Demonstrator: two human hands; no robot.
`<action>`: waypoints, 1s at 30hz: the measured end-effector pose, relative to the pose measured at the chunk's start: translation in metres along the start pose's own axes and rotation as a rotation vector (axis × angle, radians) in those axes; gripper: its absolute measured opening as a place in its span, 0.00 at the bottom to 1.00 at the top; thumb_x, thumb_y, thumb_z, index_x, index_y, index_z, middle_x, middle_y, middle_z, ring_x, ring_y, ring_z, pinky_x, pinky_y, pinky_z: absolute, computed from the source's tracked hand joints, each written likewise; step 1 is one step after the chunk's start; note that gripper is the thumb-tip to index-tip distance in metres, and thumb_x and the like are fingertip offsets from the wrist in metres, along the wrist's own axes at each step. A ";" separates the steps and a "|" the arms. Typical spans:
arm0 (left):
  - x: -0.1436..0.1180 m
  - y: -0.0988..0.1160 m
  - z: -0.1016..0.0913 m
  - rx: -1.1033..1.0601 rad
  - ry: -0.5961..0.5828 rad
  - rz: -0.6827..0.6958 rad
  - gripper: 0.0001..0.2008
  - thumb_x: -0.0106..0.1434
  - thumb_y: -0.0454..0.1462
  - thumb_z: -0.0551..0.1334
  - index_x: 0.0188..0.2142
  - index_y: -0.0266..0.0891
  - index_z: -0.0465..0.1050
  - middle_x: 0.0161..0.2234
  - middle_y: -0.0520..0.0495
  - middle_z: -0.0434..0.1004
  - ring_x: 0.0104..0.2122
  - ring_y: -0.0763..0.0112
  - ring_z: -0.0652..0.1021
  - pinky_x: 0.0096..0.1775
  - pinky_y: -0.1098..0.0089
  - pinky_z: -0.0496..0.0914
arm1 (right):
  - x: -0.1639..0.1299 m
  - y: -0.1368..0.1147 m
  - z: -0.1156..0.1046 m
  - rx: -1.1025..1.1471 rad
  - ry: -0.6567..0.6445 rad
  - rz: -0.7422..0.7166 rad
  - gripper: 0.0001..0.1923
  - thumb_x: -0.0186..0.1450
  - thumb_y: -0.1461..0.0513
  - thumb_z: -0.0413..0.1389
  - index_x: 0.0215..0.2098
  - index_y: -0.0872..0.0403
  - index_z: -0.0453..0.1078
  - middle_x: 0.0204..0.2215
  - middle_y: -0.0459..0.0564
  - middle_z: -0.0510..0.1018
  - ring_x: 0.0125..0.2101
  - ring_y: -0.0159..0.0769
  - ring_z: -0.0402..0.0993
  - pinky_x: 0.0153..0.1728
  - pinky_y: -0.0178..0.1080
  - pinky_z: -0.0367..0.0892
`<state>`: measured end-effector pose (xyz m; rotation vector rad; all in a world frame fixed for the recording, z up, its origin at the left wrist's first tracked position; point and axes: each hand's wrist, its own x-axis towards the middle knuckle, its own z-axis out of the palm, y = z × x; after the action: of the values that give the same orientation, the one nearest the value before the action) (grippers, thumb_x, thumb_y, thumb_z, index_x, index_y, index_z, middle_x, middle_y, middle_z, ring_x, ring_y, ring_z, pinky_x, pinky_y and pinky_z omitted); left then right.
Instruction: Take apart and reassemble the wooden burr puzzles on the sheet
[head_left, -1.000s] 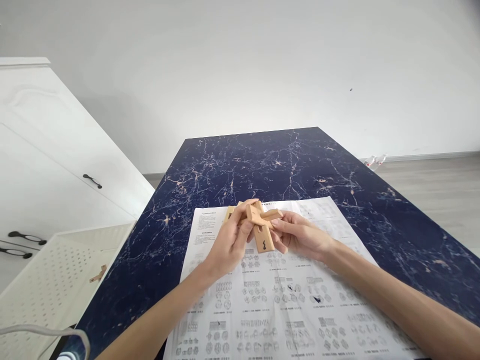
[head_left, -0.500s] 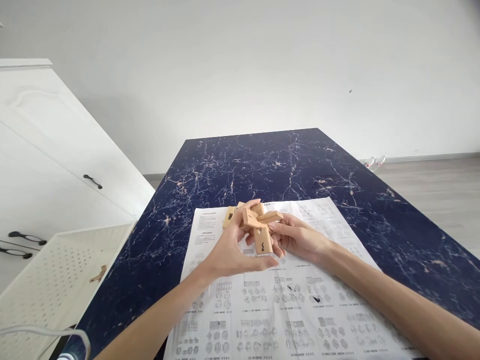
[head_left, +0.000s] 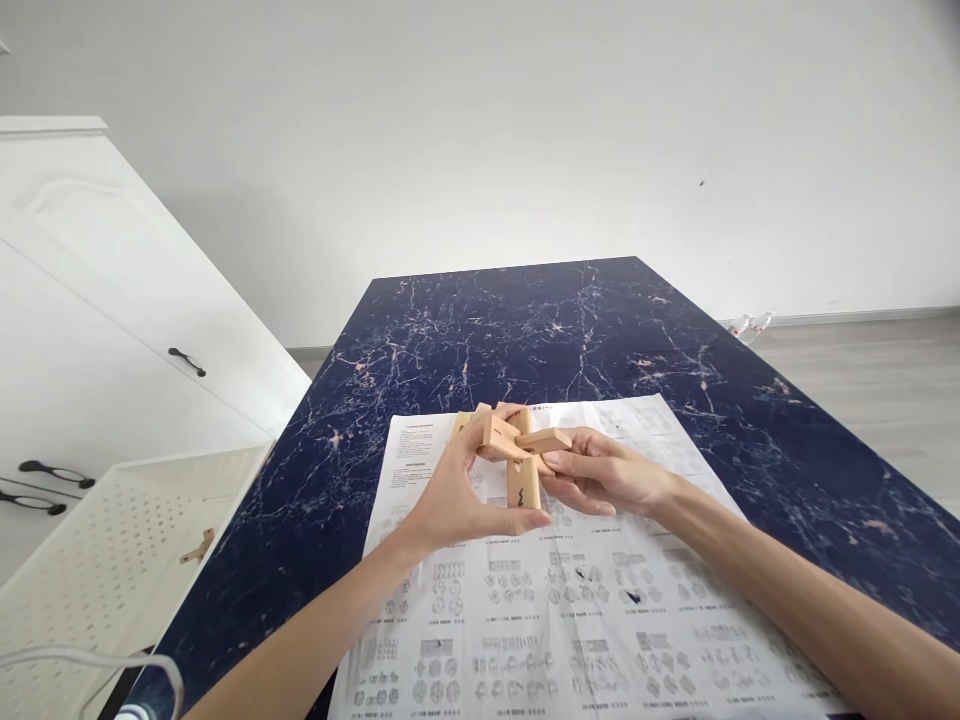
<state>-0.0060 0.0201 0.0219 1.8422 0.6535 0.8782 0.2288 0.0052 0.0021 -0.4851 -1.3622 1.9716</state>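
A light wooden puzzle (head_left: 517, 455) of interlocked notched bars hangs just above a large white instruction sheet (head_left: 570, 610). My left hand (head_left: 457, 500) grips it from the left, thumb under the lowest upright bar and fingers over the top. My right hand (head_left: 604, 478) pinches a flat bar that sticks out to the right. Behind the puzzle, further wooden pieces (head_left: 463, 422) lie on the sheet's far edge, partly hidden by my fingers.
The sheet lies on a dark blue marbled table (head_left: 540, 330). A white perforated tray (head_left: 112, 560) at the left holds one small wooden piece (head_left: 197, 547). A white cabinet (head_left: 90, 300) stands behind it. A white cable (head_left: 97, 665) curls at the lower left.
My left thumb has slid under the lowest bar. The puzzle has turned slightly, so the dark mark on that bar no longer shows. My right hand has moved a little right.
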 end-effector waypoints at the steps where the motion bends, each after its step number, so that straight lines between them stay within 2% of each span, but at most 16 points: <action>1: 0.000 -0.001 0.000 -0.009 -0.004 0.006 0.25 0.53 0.48 0.80 0.45 0.45 0.77 0.60 0.42 0.74 0.67 0.41 0.68 0.64 0.43 0.67 | 0.000 -0.001 0.001 -0.019 0.000 -0.005 0.16 0.78 0.54 0.57 0.34 0.53 0.71 0.20 0.36 0.67 0.12 0.21 0.52 0.15 0.32 0.48; 4: 0.000 -0.005 0.000 -0.040 -0.013 0.003 0.25 0.53 0.48 0.80 0.45 0.46 0.76 0.55 0.43 0.76 0.68 0.40 0.67 0.64 0.43 0.66 | -0.001 -0.004 0.003 -0.087 0.006 -0.018 0.15 0.79 0.55 0.55 0.37 0.54 0.72 0.20 0.36 0.67 0.13 0.21 0.52 0.16 0.32 0.51; 7: -0.001 -0.008 0.001 -0.048 -0.005 0.002 0.26 0.53 0.49 0.80 0.47 0.46 0.77 0.58 0.42 0.75 0.68 0.40 0.66 0.65 0.42 0.65 | -0.002 -0.005 0.005 -0.137 0.015 -0.018 0.15 0.79 0.54 0.55 0.37 0.54 0.71 0.22 0.37 0.67 0.14 0.21 0.53 0.17 0.32 0.51; 9: -0.002 -0.008 0.002 -0.058 -0.001 -0.027 0.34 0.53 0.50 0.80 0.57 0.49 0.75 0.63 0.41 0.71 0.67 0.41 0.68 0.65 0.42 0.66 | -0.002 -0.004 0.005 -0.126 -0.002 -0.002 0.15 0.79 0.53 0.56 0.38 0.54 0.72 0.24 0.38 0.68 0.15 0.20 0.54 0.17 0.32 0.50; 11: -0.003 -0.007 0.002 -0.079 -0.015 -0.070 0.44 0.53 0.51 0.80 0.66 0.53 0.68 0.66 0.40 0.67 0.65 0.41 0.70 0.64 0.42 0.68 | -0.003 -0.001 0.004 -0.067 -0.040 0.033 0.15 0.78 0.52 0.57 0.40 0.54 0.72 0.25 0.38 0.68 0.15 0.20 0.52 0.16 0.31 0.48; 13: -0.003 -0.004 0.001 -0.100 -0.038 -0.090 0.49 0.52 0.52 0.80 0.70 0.54 0.64 0.66 0.39 0.67 0.63 0.41 0.72 0.62 0.42 0.69 | -0.003 0.003 0.002 0.023 -0.072 0.076 0.14 0.76 0.51 0.59 0.44 0.54 0.73 0.25 0.37 0.66 0.15 0.21 0.49 0.15 0.30 0.46; 15: -0.002 -0.002 0.000 -0.115 -0.061 -0.085 0.48 0.53 0.53 0.80 0.69 0.54 0.66 0.65 0.40 0.69 0.63 0.41 0.73 0.62 0.42 0.70 | -0.002 0.008 0.001 0.104 -0.083 0.094 0.14 0.76 0.51 0.60 0.45 0.54 0.73 0.24 0.37 0.66 0.15 0.21 0.50 0.15 0.30 0.46; 18: 0.001 0.000 0.000 -0.155 -0.055 -0.086 0.42 0.58 0.53 0.77 0.68 0.52 0.67 0.66 0.39 0.69 0.64 0.43 0.72 0.64 0.44 0.68 | 0.000 0.011 0.003 0.175 -0.052 0.045 0.15 0.77 0.52 0.59 0.37 0.55 0.72 0.21 0.38 0.68 0.14 0.21 0.52 0.17 0.31 0.49; 21: 0.003 0.000 0.004 -0.153 0.048 -0.094 0.38 0.66 0.52 0.72 0.71 0.50 0.62 0.66 0.37 0.69 0.62 0.48 0.73 0.64 0.46 0.67 | 0.003 0.009 0.006 0.243 0.116 -0.042 0.17 0.75 0.52 0.61 0.33 0.54 0.70 0.20 0.38 0.67 0.14 0.21 0.49 0.18 0.31 0.52; 24: 0.004 -0.001 0.009 -0.099 0.198 -0.098 0.36 0.70 0.51 0.68 0.71 0.48 0.57 0.62 0.37 0.70 0.55 0.56 0.76 0.58 0.52 0.71 | 0.006 0.004 0.005 0.323 0.401 -0.161 0.12 0.71 0.54 0.66 0.38 0.52 0.71 0.25 0.38 0.69 0.16 0.22 0.48 0.18 0.29 0.56; 27: 0.004 -0.003 0.012 0.012 0.310 -0.089 0.27 0.73 0.48 0.65 0.66 0.46 0.62 0.58 0.40 0.72 0.52 0.60 0.77 0.54 0.56 0.72 | 0.008 0.003 -0.002 0.381 0.625 -0.263 0.14 0.67 0.55 0.70 0.41 0.50 0.69 0.28 0.37 0.70 0.17 0.22 0.49 0.18 0.27 0.60; 30: 0.005 -0.004 0.013 0.156 0.367 -0.053 0.19 0.74 0.45 0.64 0.61 0.45 0.66 0.55 0.42 0.73 0.50 0.62 0.77 0.53 0.57 0.71 | 0.008 0.006 -0.010 0.439 0.734 -0.315 0.19 0.64 0.56 0.73 0.39 0.49 0.67 0.26 0.37 0.67 0.17 0.22 0.49 0.16 0.26 0.59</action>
<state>0.0067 0.0185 0.0157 1.8053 1.0186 1.1709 0.2279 0.0159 -0.0072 -0.6465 -0.4937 1.5316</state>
